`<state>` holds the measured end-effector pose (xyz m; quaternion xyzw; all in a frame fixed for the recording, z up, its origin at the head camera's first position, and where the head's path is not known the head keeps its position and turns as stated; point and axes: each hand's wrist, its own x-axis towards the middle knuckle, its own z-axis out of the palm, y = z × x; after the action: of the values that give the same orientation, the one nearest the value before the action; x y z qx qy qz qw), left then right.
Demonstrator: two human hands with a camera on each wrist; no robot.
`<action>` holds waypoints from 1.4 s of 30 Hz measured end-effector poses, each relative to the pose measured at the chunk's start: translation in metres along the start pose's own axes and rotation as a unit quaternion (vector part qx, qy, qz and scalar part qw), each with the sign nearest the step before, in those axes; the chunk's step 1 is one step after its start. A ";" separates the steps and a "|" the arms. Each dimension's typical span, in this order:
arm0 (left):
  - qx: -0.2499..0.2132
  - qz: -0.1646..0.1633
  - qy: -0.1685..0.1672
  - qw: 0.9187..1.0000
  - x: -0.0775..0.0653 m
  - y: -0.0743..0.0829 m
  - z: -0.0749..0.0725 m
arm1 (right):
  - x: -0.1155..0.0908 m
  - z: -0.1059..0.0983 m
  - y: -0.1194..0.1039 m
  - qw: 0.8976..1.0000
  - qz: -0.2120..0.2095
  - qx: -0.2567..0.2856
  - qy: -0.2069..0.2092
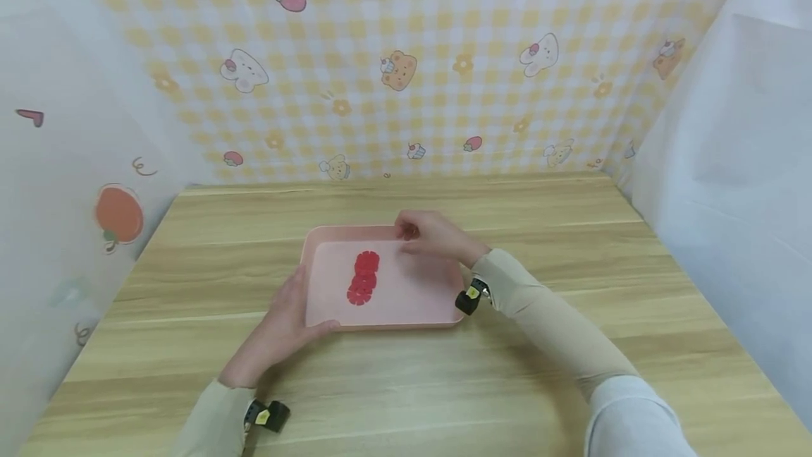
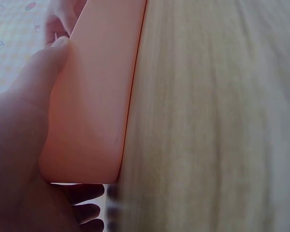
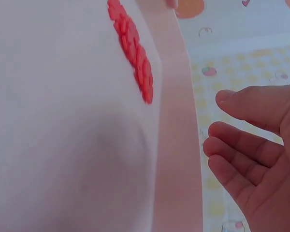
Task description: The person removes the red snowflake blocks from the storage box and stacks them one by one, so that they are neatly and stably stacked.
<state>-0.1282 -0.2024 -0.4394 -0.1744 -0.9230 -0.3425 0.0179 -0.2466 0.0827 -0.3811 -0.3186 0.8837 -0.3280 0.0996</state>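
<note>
A pink tray (image 1: 406, 305) with low walls sits on the wooden table. Inside it, left of the middle, lies a short row of red notched plastic discs (image 1: 364, 278), overlapping one another; the right wrist view shows these discs (image 3: 130, 46) close to the tray wall. My left hand (image 1: 285, 326) holds the tray's near left corner, thumb along the front rim and fingers round the left side. Over the far right rim hovers my right hand (image 1: 434, 237), its fingers loosely bent and the thumb apart from them. Nothing shows between those fingers (image 3: 232, 140).
The wooden table (image 1: 406, 393) extends round the tray on all sides. A yellow checked cloth (image 1: 444, 104) hangs behind it, with white sheets (image 1: 729, 147) at both sides. A black wrist camera (image 1: 468, 302) on the right wrist overlaps the tray's right edge.
</note>
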 end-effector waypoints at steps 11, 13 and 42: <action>-0.011 -0.016 -0.008 1.000 -0.003 0.003 0.002 | 0.020 0.028 -0.006 0.997 0.037 0.033 -0.059; -0.011 -0.019 -0.011 1.000 -0.003 0.004 0.001 | 0.022 0.032 -0.006 0.997 0.038 0.032 -0.064; -0.002 -0.007 -0.004 1.000 -0.001 -0.002 0.000 | 0.047 0.066 -0.007 0.997 0.009 -0.051 -0.055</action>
<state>-0.1277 -0.2040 -0.4413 -0.1696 -0.9234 -0.3442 0.0119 -0.2539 0.0149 -0.4254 -0.3325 0.8954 -0.2639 0.1348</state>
